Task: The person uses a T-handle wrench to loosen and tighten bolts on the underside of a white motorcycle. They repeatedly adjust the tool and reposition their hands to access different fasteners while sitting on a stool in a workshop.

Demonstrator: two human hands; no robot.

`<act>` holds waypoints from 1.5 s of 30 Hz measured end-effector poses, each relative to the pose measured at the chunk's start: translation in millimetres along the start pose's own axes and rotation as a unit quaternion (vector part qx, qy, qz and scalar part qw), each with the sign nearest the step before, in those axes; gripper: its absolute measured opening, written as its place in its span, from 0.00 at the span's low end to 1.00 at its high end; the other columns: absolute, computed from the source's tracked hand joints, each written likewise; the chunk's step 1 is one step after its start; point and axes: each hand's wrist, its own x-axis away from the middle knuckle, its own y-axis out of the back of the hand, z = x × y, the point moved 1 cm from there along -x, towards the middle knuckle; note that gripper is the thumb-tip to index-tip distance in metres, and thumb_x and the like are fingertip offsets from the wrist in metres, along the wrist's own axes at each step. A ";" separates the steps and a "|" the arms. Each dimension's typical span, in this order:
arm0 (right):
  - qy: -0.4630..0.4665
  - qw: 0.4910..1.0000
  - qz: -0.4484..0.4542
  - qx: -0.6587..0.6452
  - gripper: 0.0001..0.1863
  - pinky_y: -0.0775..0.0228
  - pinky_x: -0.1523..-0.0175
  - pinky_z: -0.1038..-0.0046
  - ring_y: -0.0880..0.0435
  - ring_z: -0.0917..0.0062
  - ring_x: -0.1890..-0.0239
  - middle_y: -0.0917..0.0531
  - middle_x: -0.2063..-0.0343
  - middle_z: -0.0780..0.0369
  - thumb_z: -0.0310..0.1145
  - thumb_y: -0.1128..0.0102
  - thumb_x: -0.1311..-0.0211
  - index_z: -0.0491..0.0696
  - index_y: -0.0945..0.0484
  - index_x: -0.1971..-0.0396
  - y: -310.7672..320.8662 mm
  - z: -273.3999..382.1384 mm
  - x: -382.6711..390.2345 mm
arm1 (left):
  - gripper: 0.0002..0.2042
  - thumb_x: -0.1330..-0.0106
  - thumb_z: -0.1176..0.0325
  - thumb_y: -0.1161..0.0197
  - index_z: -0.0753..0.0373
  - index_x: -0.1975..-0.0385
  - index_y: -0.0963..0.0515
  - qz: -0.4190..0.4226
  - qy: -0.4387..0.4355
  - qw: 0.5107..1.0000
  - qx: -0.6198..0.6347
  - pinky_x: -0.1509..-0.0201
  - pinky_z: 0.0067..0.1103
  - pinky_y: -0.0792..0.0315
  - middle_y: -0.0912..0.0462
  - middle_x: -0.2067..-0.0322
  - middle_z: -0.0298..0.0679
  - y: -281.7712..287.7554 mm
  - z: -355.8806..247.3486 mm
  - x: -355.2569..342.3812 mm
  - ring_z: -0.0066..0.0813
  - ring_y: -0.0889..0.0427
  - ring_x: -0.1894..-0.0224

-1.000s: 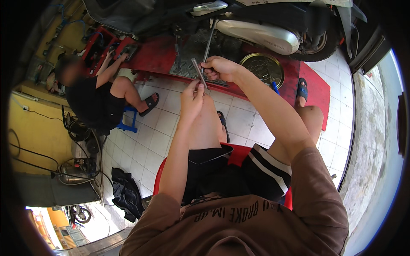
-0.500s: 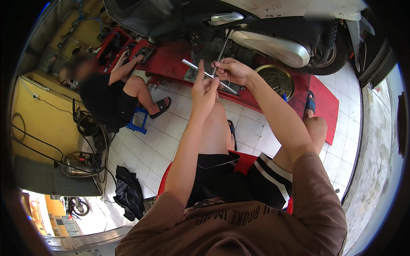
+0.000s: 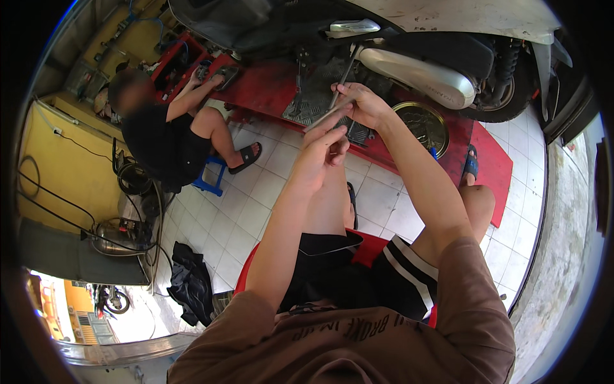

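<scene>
My right hand is closed on a silver T-handled wrench, whose long shaft points up toward the motorbike’s side casing; whether its tip touches the bike is unclear. The wrench’s crossbar looks blurred between my two hands. My left hand is just below it, loosely open, index finger stretched along the bar and the other fingers bent and apart. Under the shaft a dark checker plate lies on the red lift platform. A round gold drain pan sits to the right of my right hand.
At left a co-worker on a blue stool handles a dark part beside a red tray. An air compressor with hoses and black bundled material lie lower left. My legs and red seat are below me.
The crossbar has swung round to slant up to the right and is now smeared. My left hand has dropped slightly and loosened; my right hand shifted a little right with the shaft.
</scene>
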 end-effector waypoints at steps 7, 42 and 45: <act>0.005 0.999 0.039 -0.016 0.12 0.45 0.71 0.80 0.41 0.85 0.80 0.35 0.84 0.69 0.31 0.48 0.33 0.38 0.32 0.57 -4.3 3.6 -5.8 | 0.30 0.30 0.63 0.51 0.57 0.31 0.54 0.099 0.046 0.989 -0.103 0.77 0.13 0.44 0.31 0.78 0.32 6.6 13.1 5.6 0.14 0.37 0.79; -0.013 1.000 0.010 -0.021 0.14 0.41 0.69 0.80 0.37 0.83 0.76 0.32 0.79 0.67 0.26 0.51 0.35 0.36 0.32 0.53 15.5 -2.4 -8.0 | 0.21 0.32 0.58 0.50 0.56 0.41 0.35 -0.009 0.128 0.986 0.107 0.80 0.14 0.49 0.30 0.74 0.31 23.0 28.3 3.6 0.16 0.42 0.82; -0.005 1.000 -0.010 -0.026 0.14 0.41 0.69 0.80 0.38 0.84 0.76 0.32 0.79 0.67 0.27 0.50 0.35 0.35 0.32 0.53 12.6 0.8 -5.0 | 0.20 0.34 0.64 0.46 0.59 0.43 0.30 -0.083 -0.048 0.995 -0.040 0.80 0.15 0.43 0.26 0.77 0.32 27.7 30.2 0.0 0.16 0.37 0.83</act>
